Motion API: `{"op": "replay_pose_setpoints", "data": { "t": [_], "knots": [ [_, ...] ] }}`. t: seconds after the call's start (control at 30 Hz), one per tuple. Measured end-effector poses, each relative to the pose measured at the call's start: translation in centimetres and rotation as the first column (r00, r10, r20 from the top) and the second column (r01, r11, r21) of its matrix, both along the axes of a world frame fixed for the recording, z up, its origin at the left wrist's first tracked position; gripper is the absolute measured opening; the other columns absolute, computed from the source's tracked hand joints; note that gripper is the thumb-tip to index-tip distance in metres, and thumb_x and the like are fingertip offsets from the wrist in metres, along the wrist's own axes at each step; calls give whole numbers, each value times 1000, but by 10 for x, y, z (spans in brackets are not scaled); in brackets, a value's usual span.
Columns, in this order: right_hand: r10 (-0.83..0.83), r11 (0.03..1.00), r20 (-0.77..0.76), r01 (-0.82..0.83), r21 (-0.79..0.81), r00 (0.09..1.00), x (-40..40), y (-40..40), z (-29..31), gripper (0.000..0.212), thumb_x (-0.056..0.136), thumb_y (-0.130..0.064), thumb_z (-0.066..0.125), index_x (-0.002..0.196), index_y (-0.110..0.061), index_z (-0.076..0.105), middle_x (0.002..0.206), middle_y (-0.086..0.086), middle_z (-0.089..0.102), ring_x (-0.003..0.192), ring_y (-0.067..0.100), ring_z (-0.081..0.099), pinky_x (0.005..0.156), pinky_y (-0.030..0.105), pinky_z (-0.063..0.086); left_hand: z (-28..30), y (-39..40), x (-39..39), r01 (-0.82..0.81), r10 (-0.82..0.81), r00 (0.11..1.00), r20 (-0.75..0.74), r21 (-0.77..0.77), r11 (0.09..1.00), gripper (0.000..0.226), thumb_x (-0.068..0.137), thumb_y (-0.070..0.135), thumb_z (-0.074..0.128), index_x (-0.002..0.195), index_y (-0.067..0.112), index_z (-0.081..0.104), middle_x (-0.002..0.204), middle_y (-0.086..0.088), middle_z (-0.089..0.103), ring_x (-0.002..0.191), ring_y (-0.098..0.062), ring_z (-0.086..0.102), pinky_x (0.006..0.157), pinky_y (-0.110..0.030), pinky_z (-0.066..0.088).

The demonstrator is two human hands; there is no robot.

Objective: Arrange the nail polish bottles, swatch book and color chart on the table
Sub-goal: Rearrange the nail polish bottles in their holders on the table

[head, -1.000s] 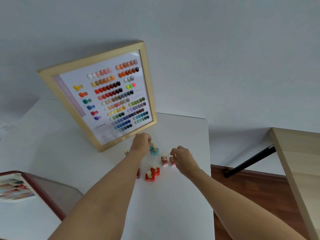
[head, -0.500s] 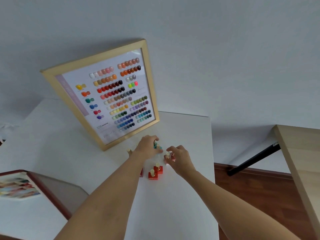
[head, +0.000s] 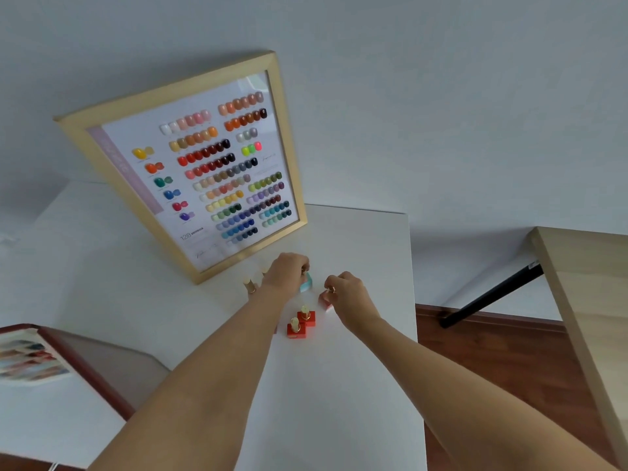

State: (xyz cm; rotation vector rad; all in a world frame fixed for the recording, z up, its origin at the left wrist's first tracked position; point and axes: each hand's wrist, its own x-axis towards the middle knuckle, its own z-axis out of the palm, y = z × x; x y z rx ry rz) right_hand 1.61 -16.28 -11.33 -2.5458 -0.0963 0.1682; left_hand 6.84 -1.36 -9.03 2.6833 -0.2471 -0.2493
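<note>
A wood-framed color chart [head: 210, 171] leans against the wall at the back of the white table [head: 356, 385]. In front of it, my left hand [head: 285, 271] grips a teal nail polish bottle [head: 306, 285] by its cap. My right hand [head: 346, 294] pinches the cap of a pink-red bottle [head: 324, 300] just to the right. Two red bottles [head: 300, 322] with gold caps stand upright between my forearms. A pale bottle [head: 250, 286] stands left of my left wrist. The open swatch book [head: 30, 362] lies at the far left edge.
A wooden table [head: 584, 300] with a black leg stands to the right, across a gap of brown wooden floor [head: 492, 362]. The white table's right edge runs close beside my right forearm. A plain white wall rises behind the chart.
Both hands have closed on bottle caps and drawn slightly apart; the teal bottle sits under my left fingers and the pink-red one under my right. The camera tilted slightly.
</note>
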Motion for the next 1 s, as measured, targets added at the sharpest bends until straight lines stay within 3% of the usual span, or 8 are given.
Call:
{"op": "replay_pose_setpoints", "data": {
  "t": [0.3, 0.63, 1.0],
  "knots": [
    [26, 997, -38, -28, -73, 999, -1, -30, 8, 16, 91, -6, 55, 102, -6, 65, 104, 13, 61, 85, 28, 62, 76, 33, 54, 5, -5, 3, 74, -72, 995, -74, 29, 997, 19, 86, 6, 65, 105, 6, 67, 115, -17, 66, 112, -29, 63, 90, -32, 55],
    [-38, 994, -58, 32, -108, 998, -9, -96, 28, 15, 87, -3, 58, 98, -7, 68, 100, 12, 65, 84, 27, 62, 75, 31, 51, 15, -61, 1, 254, -255, 959, -123, -24, 967, 17, 84, 6, 67, 100, 8, 71, 113, -15, 66, 106, -30, 62, 86, -30, 55],
    [47, 981, -179, -79, -176, 983, -25, -136, 36, 19, 82, 2, 61, 91, -12, 69, 92, 8, 70, 79, 21, 64, 74, 33, 55, 5, -112, -22, 409, -409, 897, -167, -31, 912, 20, 82, 3, 62, 100, 9, 72, 107, -12, 68, 97, -29, 62, 81, -30, 49]
  ]
}}
